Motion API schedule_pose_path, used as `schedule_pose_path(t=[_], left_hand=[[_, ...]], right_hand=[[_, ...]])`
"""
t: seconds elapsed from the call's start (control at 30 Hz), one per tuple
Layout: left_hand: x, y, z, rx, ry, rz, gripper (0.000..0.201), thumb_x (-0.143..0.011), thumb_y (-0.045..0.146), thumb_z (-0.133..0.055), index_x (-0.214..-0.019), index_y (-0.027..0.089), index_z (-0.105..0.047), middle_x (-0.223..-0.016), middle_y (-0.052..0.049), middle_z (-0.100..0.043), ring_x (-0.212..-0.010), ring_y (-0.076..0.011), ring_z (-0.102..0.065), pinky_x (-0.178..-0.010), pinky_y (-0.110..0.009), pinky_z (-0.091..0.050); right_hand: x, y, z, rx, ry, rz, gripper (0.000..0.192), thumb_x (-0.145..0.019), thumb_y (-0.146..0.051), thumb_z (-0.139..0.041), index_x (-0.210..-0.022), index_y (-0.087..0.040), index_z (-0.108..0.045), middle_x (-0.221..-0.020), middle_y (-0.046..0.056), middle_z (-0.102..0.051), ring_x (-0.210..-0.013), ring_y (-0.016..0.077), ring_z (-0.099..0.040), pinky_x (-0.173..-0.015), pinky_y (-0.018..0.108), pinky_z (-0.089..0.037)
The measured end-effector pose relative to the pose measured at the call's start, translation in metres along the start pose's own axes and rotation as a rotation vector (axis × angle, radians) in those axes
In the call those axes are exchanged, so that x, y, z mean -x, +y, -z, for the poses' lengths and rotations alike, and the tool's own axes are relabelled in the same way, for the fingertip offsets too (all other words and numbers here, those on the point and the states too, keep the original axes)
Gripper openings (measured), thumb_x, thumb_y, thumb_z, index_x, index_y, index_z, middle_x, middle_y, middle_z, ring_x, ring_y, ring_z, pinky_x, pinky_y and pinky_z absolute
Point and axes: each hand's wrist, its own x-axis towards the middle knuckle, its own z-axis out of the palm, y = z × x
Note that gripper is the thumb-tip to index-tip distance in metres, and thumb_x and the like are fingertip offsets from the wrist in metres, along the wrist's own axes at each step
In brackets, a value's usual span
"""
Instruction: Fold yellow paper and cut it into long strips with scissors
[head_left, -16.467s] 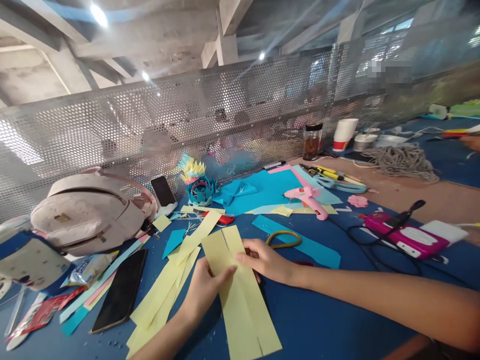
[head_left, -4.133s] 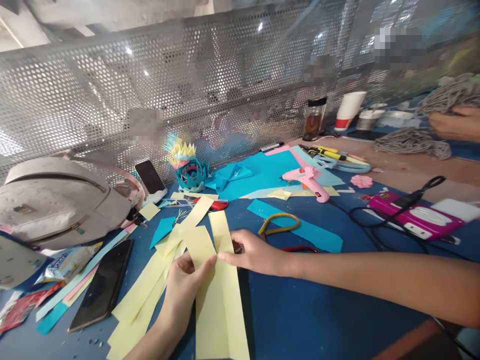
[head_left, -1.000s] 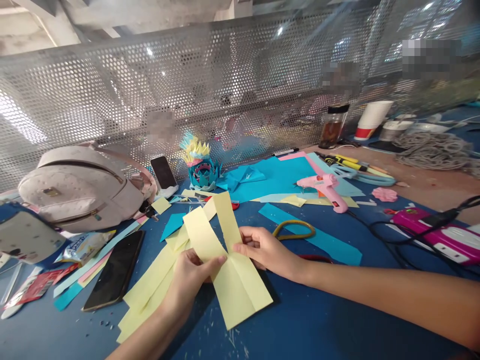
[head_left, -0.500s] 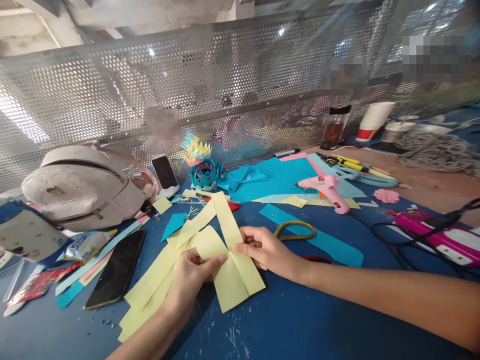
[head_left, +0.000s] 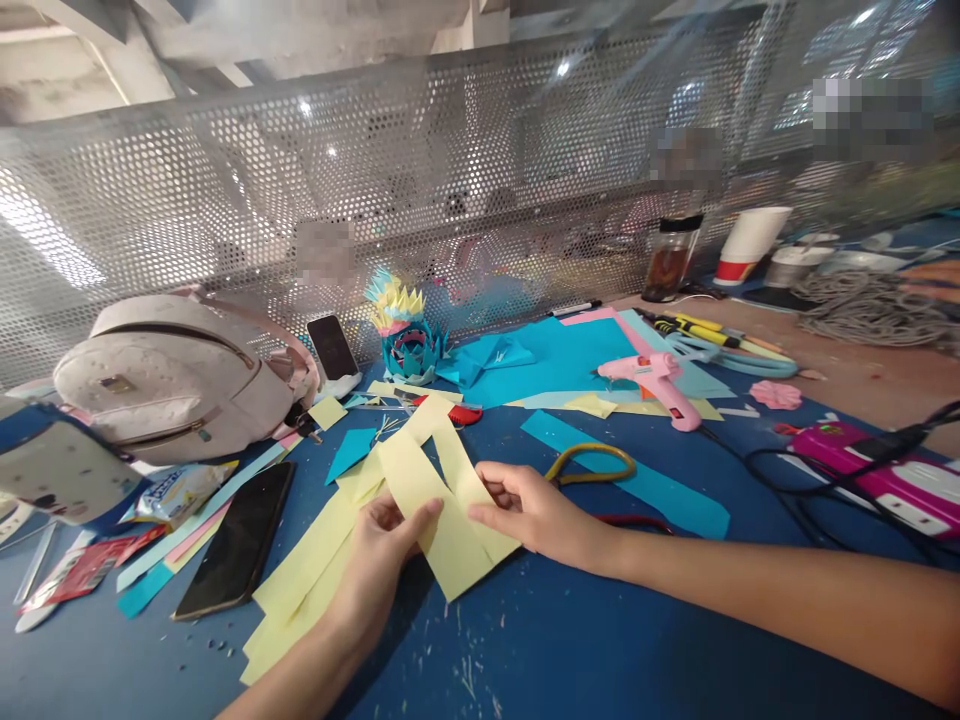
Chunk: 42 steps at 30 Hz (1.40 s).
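while pinched from both sides, yellow strip [head_left: 442,510] being torn or parted lengthwise, by the look of it: split at the far end into two tongues, whole at the near end, lying tilted on the blue tabletop [head_left: 600,640] near its front edge, a little left of middle. left hand [head_left: 382,550] closed lightly on the left tongue, thumb on top, fingers curled beneath. right hand [head_left: 536,510] closed on the right tongue close to where the split ends, thumb and forefinger pressing, other fingers loosely bent. judged halfway along, with the near part of the strip not yet divided. next move seems to call for a grip kept close to the fork and an even, slow pull apart, so that the split runs straight down the crease rather than wandering to one side. more yellow strips [head_left: 300,590] heaped just left of the hands, scissors [head_left: 592,462] just behind the right hand, a dark phone [head_left: 236,540] further left, glue gun [head_left: 652,380] and blue paper [head_left: 555,360] well back towards the mesh screen [head_left: 300,200] at the rear edge.
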Motion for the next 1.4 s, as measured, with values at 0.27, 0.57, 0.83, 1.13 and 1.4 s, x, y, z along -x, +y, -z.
schedule_pose_path(t=[0.27, 0.57, 0.83, 1.13, 1.4], left_hand=[[-0.020, 0.024, 0.019, 0.112, -0.116, -0.175, 0.064, -0.075, 0.029, -0.081, -0.134, 0.021, -0.058, -0.118, -0.009, -0.074, -0.106, -0.0271, -0.070, -0.088, -0.032, -0.056], [-0.019, 0.042, 0.026, 0.099, -0.270, -0.243, 0.066, -0.083, 0.024, -0.075, -0.144, 0.024, -0.048, -0.129, -0.011, -0.068, -0.114, -0.0276, -0.066, -0.089, -0.031, -0.055], [-0.019, 0.042, 0.027, 0.118, -0.280, -0.266, 0.066, -0.084, 0.021, -0.074, -0.144, 0.023, -0.047, -0.128, -0.012, -0.068, -0.112, -0.0262, -0.068, -0.088, -0.030, -0.055], [-0.011, 0.039, 0.019, 0.057, -0.260, -0.202, 0.062, -0.076, 0.031, -0.081, -0.133, 0.021, -0.060, -0.127, -0.013, -0.069, -0.119, -0.0324, -0.064, -0.093, -0.037, -0.054], [-0.016, 0.023, 0.027, 0.064, -0.333, -0.227, 0.053, -0.081, 0.029, -0.077, -0.131, 0.019, -0.059, -0.125, -0.013, -0.070, -0.110, -0.0303, -0.068, -0.088, -0.036, -0.056]], right_hand=[[0.001, -0.001, -0.001, 0.002, -0.071, -0.054, 0.040, -0.086, -0.042, -0.067, -0.117, -0.018, -0.059, -0.096, 0.009, -0.074, -0.093, 0.0264, -0.070, -0.075, 0.034, -0.056], [0.001, -0.002, -0.002, 0.130, -0.119, -0.079, 0.051, -0.091, -0.039, -0.060, -0.137, -0.018, -0.050, -0.097, 0.008, -0.076, -0.053, 0.0103, -0.052, -0.042, 0.019, -0.039], [0.002, -0.003, -0.003, 0.136, -0.129, -0.057, 0.047, -0.092, -0.034, -0.058, -0.135, -0.016, -0.050, -0.097, 0.008, -0.075, -0.056, 0.0101, -0.053, -0.043, 0.018, -0.040], [0.003, 0.000, -0.004, 0.136, -0.103, -0.028, 0.042, -0.093, -0.030, -0.055, -0.131, -0.014, -0.054, -0.104, 0.010, -0.074, -0.054, 0.0082, -0.052, -0.041, 0.017, -0.039], [0.001, 0.007, -0.003, 0.146, -0.089, 0.001, 0.039, -0.092, -0.031, -0.056, -0.128, -0.017, -0.056, -0.105, 0.009, -0.075, -0.049, 0.0066, -0.050, -0.041, 0.017, -0.041]])
